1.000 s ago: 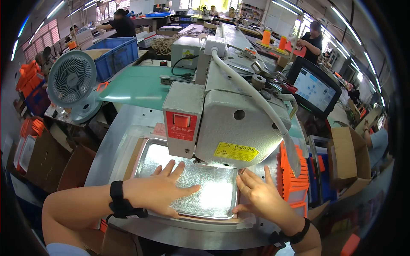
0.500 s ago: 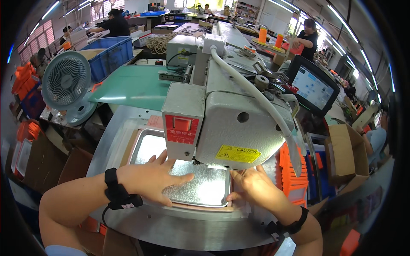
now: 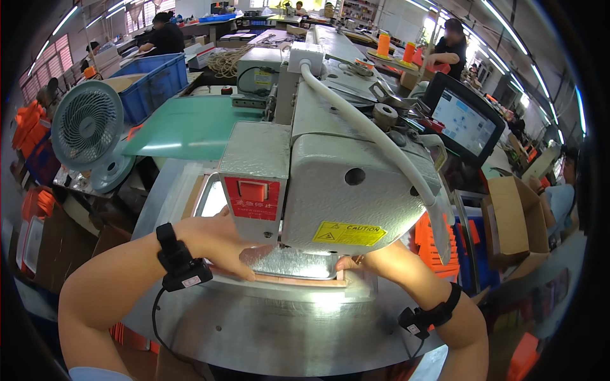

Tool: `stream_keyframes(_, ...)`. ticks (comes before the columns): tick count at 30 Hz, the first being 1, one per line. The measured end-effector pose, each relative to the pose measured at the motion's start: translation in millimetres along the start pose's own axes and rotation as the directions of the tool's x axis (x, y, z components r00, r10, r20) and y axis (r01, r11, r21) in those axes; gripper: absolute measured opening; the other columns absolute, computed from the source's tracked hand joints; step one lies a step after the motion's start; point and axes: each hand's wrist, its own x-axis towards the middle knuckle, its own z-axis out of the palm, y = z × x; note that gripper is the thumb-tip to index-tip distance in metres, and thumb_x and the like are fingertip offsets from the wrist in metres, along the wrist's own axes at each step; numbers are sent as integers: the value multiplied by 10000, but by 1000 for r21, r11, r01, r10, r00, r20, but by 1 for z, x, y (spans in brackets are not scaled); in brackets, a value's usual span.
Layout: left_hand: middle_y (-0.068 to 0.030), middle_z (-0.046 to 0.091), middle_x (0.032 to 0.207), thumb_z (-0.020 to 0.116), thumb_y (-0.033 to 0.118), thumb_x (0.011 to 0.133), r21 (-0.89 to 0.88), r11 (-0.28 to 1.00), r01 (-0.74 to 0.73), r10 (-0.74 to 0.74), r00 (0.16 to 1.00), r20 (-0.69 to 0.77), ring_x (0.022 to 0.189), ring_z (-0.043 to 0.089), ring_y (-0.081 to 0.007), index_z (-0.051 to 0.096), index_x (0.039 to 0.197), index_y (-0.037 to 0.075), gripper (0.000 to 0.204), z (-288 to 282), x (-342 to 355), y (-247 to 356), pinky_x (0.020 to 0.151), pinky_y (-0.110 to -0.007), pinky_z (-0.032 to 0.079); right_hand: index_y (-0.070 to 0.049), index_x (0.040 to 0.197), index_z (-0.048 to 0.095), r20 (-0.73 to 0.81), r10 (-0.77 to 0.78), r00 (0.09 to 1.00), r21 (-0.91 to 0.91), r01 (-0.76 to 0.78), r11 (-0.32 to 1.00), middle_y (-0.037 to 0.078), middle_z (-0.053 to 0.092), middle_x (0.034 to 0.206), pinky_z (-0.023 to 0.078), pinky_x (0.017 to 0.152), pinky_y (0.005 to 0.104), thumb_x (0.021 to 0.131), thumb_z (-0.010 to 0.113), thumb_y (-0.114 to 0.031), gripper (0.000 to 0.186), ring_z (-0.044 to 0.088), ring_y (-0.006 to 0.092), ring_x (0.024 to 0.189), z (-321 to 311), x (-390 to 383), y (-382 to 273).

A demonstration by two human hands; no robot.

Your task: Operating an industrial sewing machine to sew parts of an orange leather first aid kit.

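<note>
A grey machine (image 3: 356,190) with a red switch panel (image 3: 253,198) and a yellow warning label overhangs a metal tray (image 3: 295,267) in a pinkish, frame-like surround (image 3: 302,281). My left hand (image 3: 225,247) lies at the tray's left, thumb apart from the other fingers, which pass partly behind the machine head. My right hand (image 3: 362,257) reaches in at the tray's right corner; its thumb shows there, while its other fingers are mostly hidden.
A stack of orange pieces (image 3: 431,247) is at right, beside a cardboard box (image 3: 513,222) and screen (image 3: 464,117). A fan (image 3: 88,127), blue crate (image 3: 149,86) and green sheet (image 3: 181,127) are at left. Co-workers (image 3: 451,47) work in the background.
Both my hands and the tray have moved away from me, farther beneath the machine head, which now hides more of them. The view has shifted slightly.
</note>
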Motion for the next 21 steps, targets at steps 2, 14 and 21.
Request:
stream_keyframes(2,-137,691,1155,789,502,749,-88,996,29,-31,999,-20,1089,654,-309,542,1414,156,790,-10,3,0,958,-383,489,-61,1106,717,-32,30,999,-10,-30,1000,132,710,1062,524,850,403,759,841,-428,520,668,314,987,11,0,14)
stream_keyframes(14,-63,728,960,915,310,691,-555,807,203,-266,963,-34,868,689,-178,704,1110,29,546,-13,14,17,750,-311,543,-77,1536,310,79,30,996,-246,-10,969,132,674,1079,419,1051,530,766,750,-568,1013,613,375,1104,-12,-13,35)
stream_keyframes(21,-69,709,998,908,354,707,-714,695,86,-279,947,-158,872,665,-172,704,1095,32,544,6,26,27,751,-289,535,-87,1535,306,139,58,989,-264,-19,964,141,574,1310,197,1167,661,804,651,-652,986,489,323,1322,-25,-31,45)
